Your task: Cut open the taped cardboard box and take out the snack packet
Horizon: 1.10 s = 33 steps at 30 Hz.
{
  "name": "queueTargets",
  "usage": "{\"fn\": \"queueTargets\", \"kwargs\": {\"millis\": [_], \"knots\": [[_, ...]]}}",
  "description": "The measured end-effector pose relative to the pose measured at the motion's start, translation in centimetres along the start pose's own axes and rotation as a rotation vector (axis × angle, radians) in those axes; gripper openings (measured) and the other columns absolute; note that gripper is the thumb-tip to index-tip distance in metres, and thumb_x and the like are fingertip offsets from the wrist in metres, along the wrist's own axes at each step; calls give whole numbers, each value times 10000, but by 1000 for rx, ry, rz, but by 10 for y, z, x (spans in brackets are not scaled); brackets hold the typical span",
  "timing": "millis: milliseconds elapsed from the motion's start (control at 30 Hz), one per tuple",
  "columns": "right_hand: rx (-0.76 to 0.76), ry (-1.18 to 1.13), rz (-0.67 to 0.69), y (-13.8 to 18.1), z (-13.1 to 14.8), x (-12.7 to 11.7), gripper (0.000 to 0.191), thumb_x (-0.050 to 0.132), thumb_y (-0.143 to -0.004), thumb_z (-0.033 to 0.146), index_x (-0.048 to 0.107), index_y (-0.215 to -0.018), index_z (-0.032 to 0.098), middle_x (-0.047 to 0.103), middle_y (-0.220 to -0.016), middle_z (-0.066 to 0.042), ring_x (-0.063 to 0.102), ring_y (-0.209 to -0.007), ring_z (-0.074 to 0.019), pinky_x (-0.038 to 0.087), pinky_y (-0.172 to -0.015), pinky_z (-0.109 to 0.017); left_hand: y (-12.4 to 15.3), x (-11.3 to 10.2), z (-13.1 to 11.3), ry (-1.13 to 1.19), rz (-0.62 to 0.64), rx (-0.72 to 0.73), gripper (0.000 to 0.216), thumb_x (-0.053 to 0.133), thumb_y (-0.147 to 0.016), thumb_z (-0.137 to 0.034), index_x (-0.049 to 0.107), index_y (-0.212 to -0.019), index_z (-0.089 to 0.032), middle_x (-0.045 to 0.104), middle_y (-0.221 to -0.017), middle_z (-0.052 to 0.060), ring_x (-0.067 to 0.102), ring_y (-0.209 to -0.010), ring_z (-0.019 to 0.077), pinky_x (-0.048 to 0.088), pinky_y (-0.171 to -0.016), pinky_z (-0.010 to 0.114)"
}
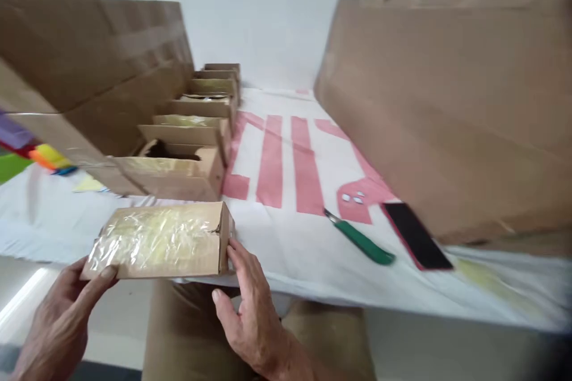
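Observation:
A small cardboard box point(156, 241) with shiny clear tape over its top lies at the front edge of the table. My left hand point(67, 315) grips its near left corner, thumb on top and the fingers underneath. Against the box's right end rest the fingertips of my right hand point(252, 309), whose thumb stands apart from the fingers. Behind the box, a row of open cardboard compartments point(179, 168) runs back along a tall cardboard panel. To the right of my right hand lies a green-handled cutter point(364, 242) with its tip pointing away to the left.
A dark phone point(417, 235) with a red edge lies beside the cutter. At right stands a large cardboard panel point(447, 113). The table has a white cloth point(286, 250) with pink shapes. Colourful items point(51, 156) are at far left, partly hidden by the left panel point(89, 53).

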State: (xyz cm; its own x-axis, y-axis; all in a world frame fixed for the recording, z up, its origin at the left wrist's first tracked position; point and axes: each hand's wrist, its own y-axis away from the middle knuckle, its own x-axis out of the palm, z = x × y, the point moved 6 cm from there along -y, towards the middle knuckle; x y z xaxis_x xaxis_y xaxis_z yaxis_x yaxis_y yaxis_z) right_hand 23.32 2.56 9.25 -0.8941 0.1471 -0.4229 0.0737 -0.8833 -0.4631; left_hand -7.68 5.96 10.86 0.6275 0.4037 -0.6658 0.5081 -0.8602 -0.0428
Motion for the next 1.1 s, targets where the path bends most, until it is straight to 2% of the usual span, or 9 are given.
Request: {"fn": "queueTargets", "kwargs": {"millis": [100,233,400,500,567,667,833,967,1100], "knots": [[74,54,-87,9,-17,-41,673,578,-885,160,417,-1537,182,525,-1547,-167,513,-1414,-298,447,-1185,-506,17,41,-35,126,155,-13,569,729,-633,-733,671,-1035,-334,812,-972,19,736,-1052,428,568,-985,635],[174,21,-96,15,-46,-73,646,561,-866,154,485,-1506,196,581,-1504,-152,559,-1378,-295,473,-1161,-502,35,73,-75,254,206,31,638,766,-621,-709,636,-1075,-279,789,-1039,59,734,-1037,393,603,-912,548],[213,-102,10,-2,-78,-107,318,533,-920,233,724,-1173,249,759,-1225,-84,707,-1148,-262,564,-1021,-418,43,77,-81,256,192,72,750,735,-672,-723,620,-1170,-174,745,-1140,148,720,-1032,359,590,-904,497],[280,-121,-33,-43,-100,-133,211,557,-938,350,741,-981,255,792,-978,-67,744,-939,-247,591,-861,-377,37,68,-77,286,147,135,698,688,-731,-726,634,-1153,-173,724,-1183,153,689,-1103,347,566,-958,487],[281,-165,-38,-80,-112,-137,201,589,-916,390,726,-912,244,781,-895,-64,736,-864,-233,580,-817,-367,28,57,-78,316,69,170,643,655,-781,-708,636,-1158,-187,708,-1220,146,667,-1151,334,549,-993,484],[271,-314,24,-140,-130,-118,216,645,-852,421,709,-885,217,774,-871,-67,726,-804,-208,575,-779,-356,9,45,-97,318,-20,276,530,687,-813,-616,647,-1159,-217,682,-1280,122,657,-1164,307,534,-1030,475],[246,-412,185,-216,-154,-52,235,689,-761,411,713,-846,194,752,-790,-39,699,-736,-171,551,-699,-307,-18,50,-157,221,-65,550,285,691,-856,-461,700,-1045,-249,678,-1290,76,665,-1152,275,567,-984,439],[200,-419,347,-241,-157,-1,165,737,-684,328,721,-769,187,708,-703,2,637,-671,-145,515,-660,-284,-28,63,-182,202,-55,669,205,676,-873,-380,711,-1017,-239,669,-1296,69,699,-1030,222,610,-879,379],[169,-404,424,-244,-158,26,149,758,-677,295,732,-778,190,721,-758,5,621,-695,-139,489,-659,-273,-35,72,-187,139,-25,703,295,669,-875,-350,702,-1154,-258,553,-1500,85,716,-954,192,636,-806,362]]}}
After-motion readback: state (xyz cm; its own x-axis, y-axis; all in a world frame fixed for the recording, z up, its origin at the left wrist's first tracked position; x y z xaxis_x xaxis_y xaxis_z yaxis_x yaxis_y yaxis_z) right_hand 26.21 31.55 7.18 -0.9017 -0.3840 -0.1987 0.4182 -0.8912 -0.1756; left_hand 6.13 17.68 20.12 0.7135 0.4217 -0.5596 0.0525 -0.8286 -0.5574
